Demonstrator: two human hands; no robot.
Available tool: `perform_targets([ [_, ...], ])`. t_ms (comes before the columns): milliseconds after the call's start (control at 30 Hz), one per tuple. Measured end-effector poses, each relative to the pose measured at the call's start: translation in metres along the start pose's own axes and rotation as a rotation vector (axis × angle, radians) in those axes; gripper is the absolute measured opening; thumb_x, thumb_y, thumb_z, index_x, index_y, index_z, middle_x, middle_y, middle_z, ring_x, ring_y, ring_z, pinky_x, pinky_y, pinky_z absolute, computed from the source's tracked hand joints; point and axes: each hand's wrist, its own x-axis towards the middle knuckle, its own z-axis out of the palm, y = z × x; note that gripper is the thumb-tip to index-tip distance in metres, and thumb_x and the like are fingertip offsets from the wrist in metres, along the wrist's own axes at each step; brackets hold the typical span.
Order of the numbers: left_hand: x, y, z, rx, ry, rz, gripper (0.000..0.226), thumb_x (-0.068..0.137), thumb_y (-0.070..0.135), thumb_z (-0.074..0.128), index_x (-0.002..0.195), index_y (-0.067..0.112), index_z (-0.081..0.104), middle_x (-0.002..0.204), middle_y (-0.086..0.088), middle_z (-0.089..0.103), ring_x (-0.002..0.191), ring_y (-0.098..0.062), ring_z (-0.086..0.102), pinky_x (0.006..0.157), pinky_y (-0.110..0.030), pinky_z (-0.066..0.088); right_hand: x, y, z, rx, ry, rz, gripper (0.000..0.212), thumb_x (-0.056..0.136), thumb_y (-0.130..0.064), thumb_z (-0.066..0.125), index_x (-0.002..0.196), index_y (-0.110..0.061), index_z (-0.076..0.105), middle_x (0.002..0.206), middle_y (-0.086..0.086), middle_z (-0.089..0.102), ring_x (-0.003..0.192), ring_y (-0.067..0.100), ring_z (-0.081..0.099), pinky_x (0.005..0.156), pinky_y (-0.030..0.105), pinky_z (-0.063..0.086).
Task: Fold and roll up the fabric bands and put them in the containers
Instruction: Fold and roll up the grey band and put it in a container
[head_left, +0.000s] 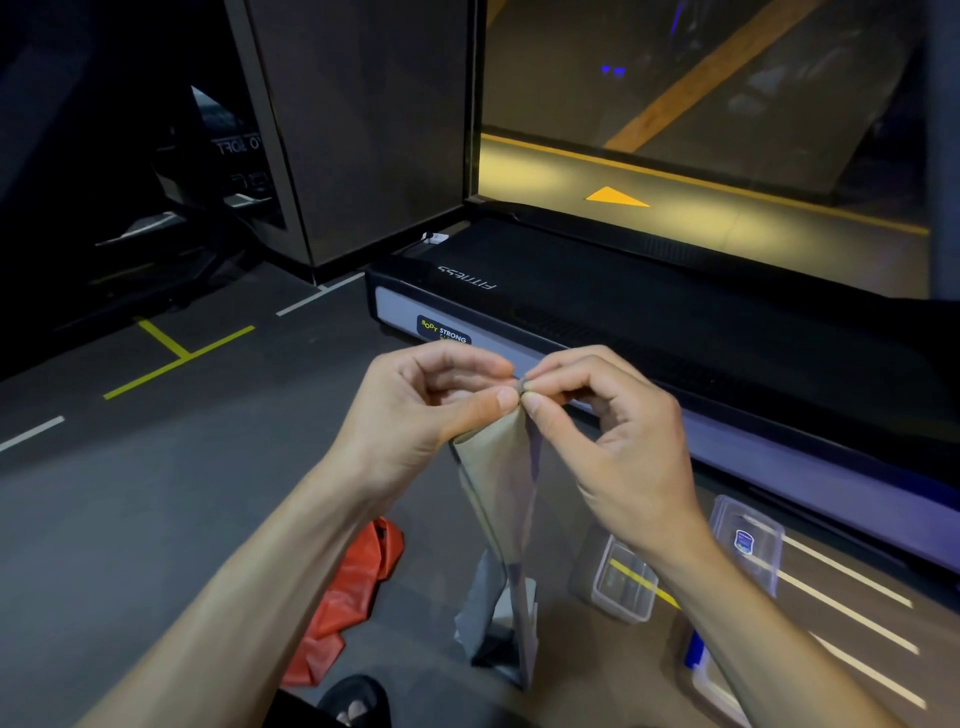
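Note:
A long grey fabric band (501, 499) hangs down from my two hands to the floor, where its lower end lies crumpled. My left hand (431, 410) and my right hand (608, 426) meet at chest height, each pinching the band's top edge between thumb and forefinger. A red fabric band (348, 597) lies bunched on the floor below my left forearm. A clear plastic container (621, 582) stands open on the floor under my right wrist, and its clear lid (750, 540) lies just to the right of it.
A black treadmill (597, 306) runs across the floor right behind my hands. Another container with a blue edge (698, 660) sits partly hidden by my right forearm. Yellow and white tape lines mark the grey floor. My foot in a dark slipper (356, 701) shows at the bottom edge.

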Motion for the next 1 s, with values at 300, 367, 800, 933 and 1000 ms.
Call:
perform_targets([
  [300,0.002,-0.002,-0.001,-0.033,0.020,0.027,0.015,0.076,0.010,0.081,0.087,0.020,0.079,0.083,-0.006,0.074,0.076,-0.012,0.066,0.071,-0.021,0.052,0.003,0.002,-0.006,0.120,-0.013,0.089,0.011,0.087,0.000,0.077,0.088,-0.011,0.076,0.103,-0.004,0.072,0.103,0.022,0.069,0.085,0.027,0.053],
  [367,0.001,-0.002,-0.002,-0.053,0.019,0.025,0.015,0.075,0.009,0.080,0.085,0.021,0.079,0.082,-0.004,0.074,0.075,-0.012,0.065,0.070,-0.021,0.051,0.005,0.002,-0.010,0.154,-0.049,0.100,0.011,0.087,-0.001,0.077,0.088,-0.012,0.076,0.106,-0.003,0.071,0.104,0.022,0.068,0.085,0.026,0.052],
  [800,-0.003,0.000,0.003,0.124,-0.008,0.176,0.019,0.076,0.012,0.080,0.094,0.011,0.076,0.089,-0.007,0.079,0.081,-0.013,0.074,0.075,-0.019,0.056,0.007,0.004,-0.013,0.133,-0.067,0.082,0.007,0.085,-0.004,0.079,0.089,-0.010,0.078,0.102,-0.001,0.072,0.102,0.024,0.069,0.089,0.036,0.056],
  [933,-0.004,-0.001,0.005,0.186,-0.016,0.227,0.018,0.080,0.010,0.079,0.097,0.012,0.076,0.092,-0.005,0.080,0.087,-0.016,0.077,0.082,-0.023,0.058,0.008,0.004,-0.015,0.075,-0.017,0.062,0.007,0.085,-0.005,0.080,0.088,-0.010,0.078,0.100,-0.001,0.073,0.102,0.023,0.069,0.090,0.039,0.055],
  [1000,-0.004,-0.001,0.006,0.190,-0.024,0.228,0.018,0.081,0.006,0.079,0.098,0.011,0.076,0.093,-0.005,0.080,0.088,-0.017,0.077,0.083,-0.024,0.058,0.007,0.004,-0.016,0.047,-0.002,0.054,0.006,0.084,-0.005,0.081,0.088,-0.009,0.078,0.100,0.000,0.072,0.101,0.023,0.069,0.090,0.038,0.055],
])
